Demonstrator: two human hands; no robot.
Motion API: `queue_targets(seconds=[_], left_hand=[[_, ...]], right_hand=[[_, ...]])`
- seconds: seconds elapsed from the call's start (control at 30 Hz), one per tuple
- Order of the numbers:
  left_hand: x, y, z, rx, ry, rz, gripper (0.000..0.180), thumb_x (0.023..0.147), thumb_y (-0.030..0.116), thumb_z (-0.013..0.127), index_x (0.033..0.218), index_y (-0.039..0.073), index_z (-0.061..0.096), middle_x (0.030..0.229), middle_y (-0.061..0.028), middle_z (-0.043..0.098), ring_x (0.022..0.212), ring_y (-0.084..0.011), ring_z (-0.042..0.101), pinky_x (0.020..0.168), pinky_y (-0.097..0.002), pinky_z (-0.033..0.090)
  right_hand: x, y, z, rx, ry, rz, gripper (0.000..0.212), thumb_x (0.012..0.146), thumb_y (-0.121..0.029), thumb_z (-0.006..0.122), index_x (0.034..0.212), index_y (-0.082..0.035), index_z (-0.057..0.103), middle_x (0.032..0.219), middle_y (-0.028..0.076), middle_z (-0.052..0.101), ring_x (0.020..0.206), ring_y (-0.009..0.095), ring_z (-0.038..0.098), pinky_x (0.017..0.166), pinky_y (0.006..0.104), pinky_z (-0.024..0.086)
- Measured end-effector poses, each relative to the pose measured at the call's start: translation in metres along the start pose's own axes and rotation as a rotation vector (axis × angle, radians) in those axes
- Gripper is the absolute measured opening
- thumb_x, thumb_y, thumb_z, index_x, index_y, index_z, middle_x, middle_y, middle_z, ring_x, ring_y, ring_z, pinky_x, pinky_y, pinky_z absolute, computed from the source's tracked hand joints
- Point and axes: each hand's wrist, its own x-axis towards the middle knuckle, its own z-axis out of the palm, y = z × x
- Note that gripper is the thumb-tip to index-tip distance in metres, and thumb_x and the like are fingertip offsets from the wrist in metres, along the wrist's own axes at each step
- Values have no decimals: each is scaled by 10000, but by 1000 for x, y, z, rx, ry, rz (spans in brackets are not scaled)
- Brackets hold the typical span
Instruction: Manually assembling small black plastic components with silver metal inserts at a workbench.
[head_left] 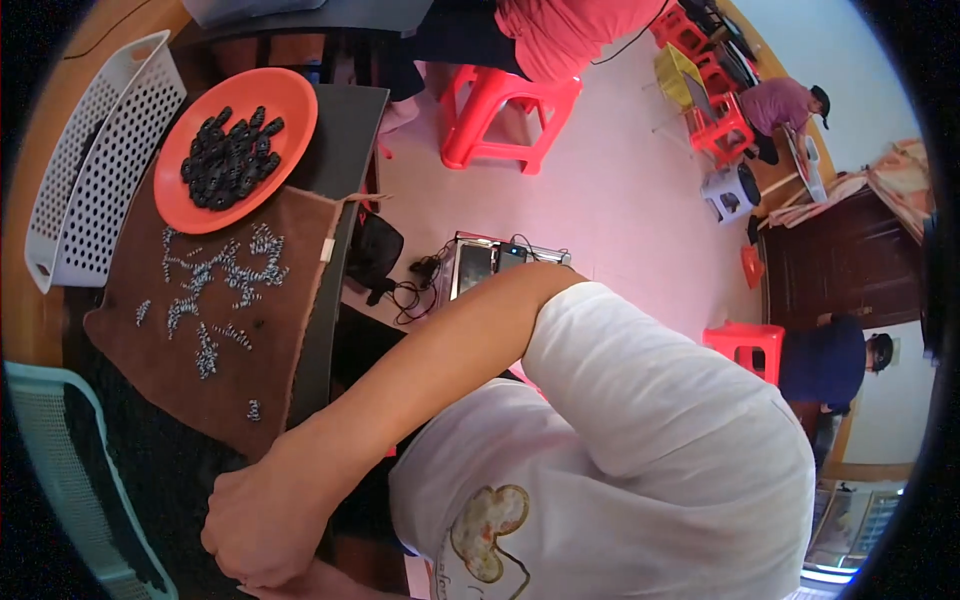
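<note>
Right hand (262, 515) rests clenched at the table's near edge; contents cannot be told. Left hand barely visible beneath it. Scattered small springs (215, 285) on the brown cloth (280, 370) lie above-left, nearest the right hand.

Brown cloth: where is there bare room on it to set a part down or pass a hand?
The brown cloth is bare along its right edge and near corner, between the springs and the table edge. It is crowded at the middle and toward the orange plate of black parts.

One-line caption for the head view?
Closed hand at table edge beside brown cloth strewn with small metal springs, orange plate behind.
</note>
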Motion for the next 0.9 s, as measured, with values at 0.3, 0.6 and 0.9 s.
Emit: queue_targets(seconds=[0.3,0.6,0.9], left_hand=[[5,-1,-3,-57,-93,19,365,964,282,505,1235,41,545,1269,-129,573,1145,-282,560,992,-410,421],[4,1,5,-163,-108,67,364,960,265,520,1236,28,532,1267,-135,571,1129,-276,565,972,-401,433],[5,0,-6,-261,-77,58,344,922,207,528,1187,-8,568,1276,-168,560,1137,-283,557,979,-398,422]], right_hand=[[1,6,10,-26,51,-20,339,850,-329,510,792,-62,710,817,175,681,754,399,644,654,518,489],[-1,-26,-18,-8,159,-110,275,867,-306,546,850,-47,637,837,146,667,800,360,657,655,469,516],[7,-15,-2,-100,111,-69,262,826,-292,567,827,-50,667,822,150,672,780,371,654,644,462,512]])
